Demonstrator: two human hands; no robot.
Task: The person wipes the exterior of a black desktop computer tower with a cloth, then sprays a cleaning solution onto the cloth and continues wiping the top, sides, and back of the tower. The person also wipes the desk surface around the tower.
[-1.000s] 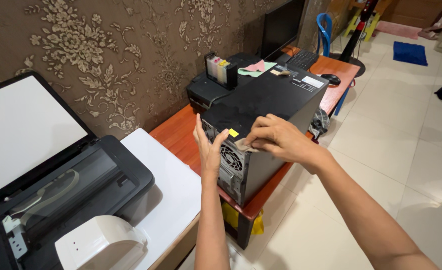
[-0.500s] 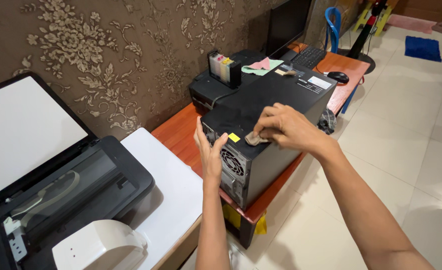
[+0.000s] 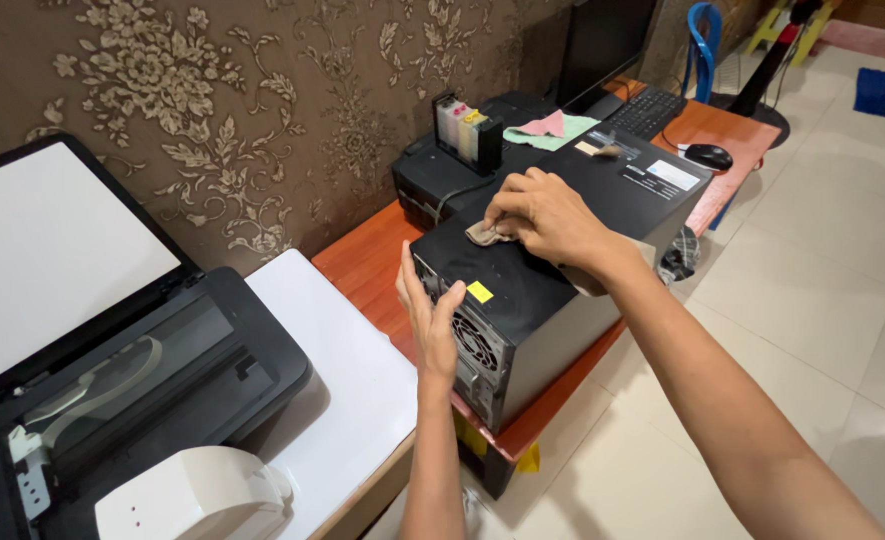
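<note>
Left hand [image 3: 430, 318]: spread flat against the rear panel, bracing.
Black metal computer tower case [image 3: 552, 270]: lying sideways on the orange wooden worktop [image 3: 367, 265]; likely heavy, rigid, smooth; grip the edges.
Right hand [image 3: 542, 215]: pinching small beige cloth [image 3: 482, 234], soft, against the case top.

Right hand [image 3: 542, 215] pressing cloth [image 3: 484, 234] on computer case [image 3: 562, 260], left hand [image 3: 430, 310] bracing
</note>
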